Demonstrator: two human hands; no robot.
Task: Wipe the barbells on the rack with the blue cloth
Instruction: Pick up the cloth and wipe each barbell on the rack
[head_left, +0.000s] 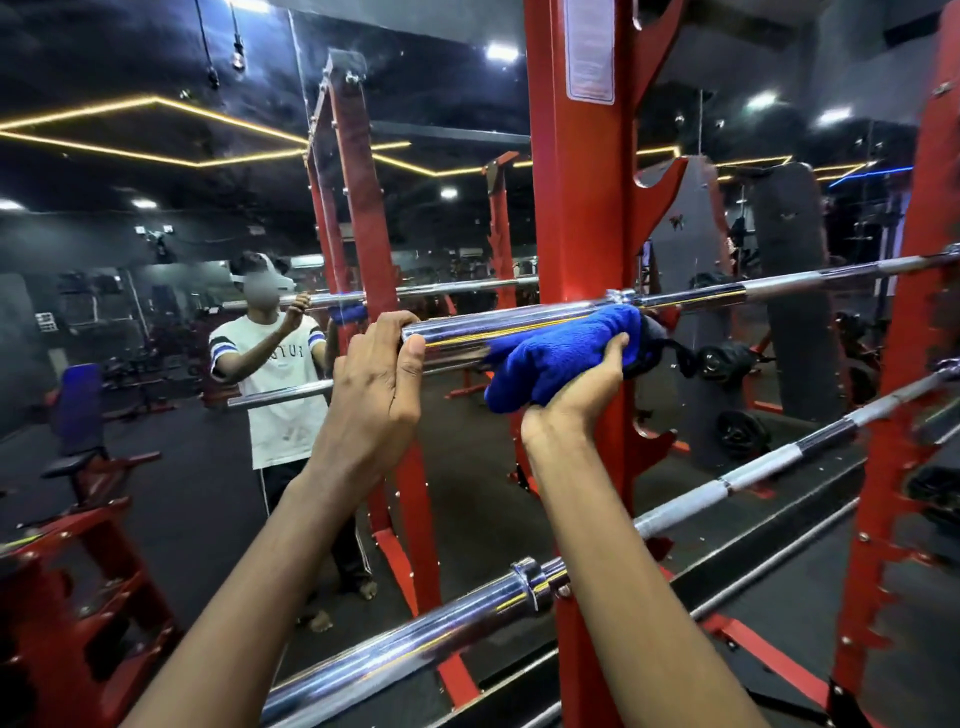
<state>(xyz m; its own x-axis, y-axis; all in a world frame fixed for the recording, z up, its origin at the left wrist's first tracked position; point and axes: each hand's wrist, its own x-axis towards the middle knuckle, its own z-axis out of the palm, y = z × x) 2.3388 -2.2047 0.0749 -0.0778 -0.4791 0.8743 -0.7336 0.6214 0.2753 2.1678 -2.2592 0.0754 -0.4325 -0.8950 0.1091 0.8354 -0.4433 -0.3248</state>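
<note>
The upper chrome barbell lies across the red rack at chest height. My left hand grips the left end of its thick sleeve, thumb under the bar. My right hand grips the blue cloth, which is wrapped round the sleeve just left of the rack's upright and the bar's collar. A second barbell rests lower on the rack, running from bottom left up to the right, below my forearms.
A wall mirror behind the rack reflects a person in a white shirt and gym benches. Another red upright stands at the right. Weight plates sit on the floor behind. A red storage rack is at lower left.
</note>
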